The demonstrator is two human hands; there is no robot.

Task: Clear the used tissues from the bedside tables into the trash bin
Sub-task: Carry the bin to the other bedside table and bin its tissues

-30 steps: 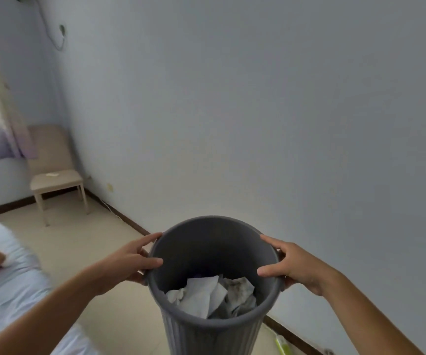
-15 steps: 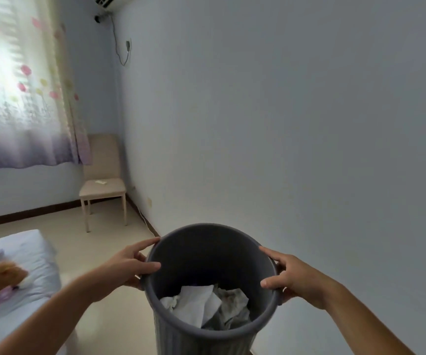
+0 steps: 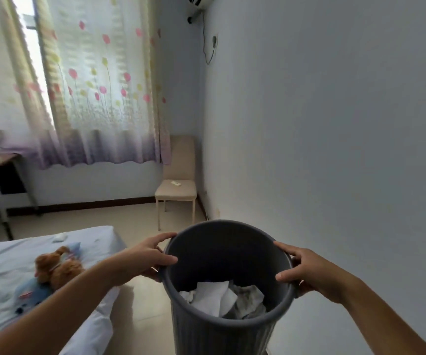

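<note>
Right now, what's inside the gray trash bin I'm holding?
The trash bin, gripped by the left hand and right hand, holds crumpled white tissues. They cover the bottom, so anything underneath cannot be seen.

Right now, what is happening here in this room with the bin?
A person is holding a grey trash bin up off the floor, the left hand and the right hand each gripping its rim on opposite sides. Crumpled white tissues already lie at the bottom of it. The person stands next to a bed with a stuffed toy on it, facing a chair in the corner under the curtained window.
</note>
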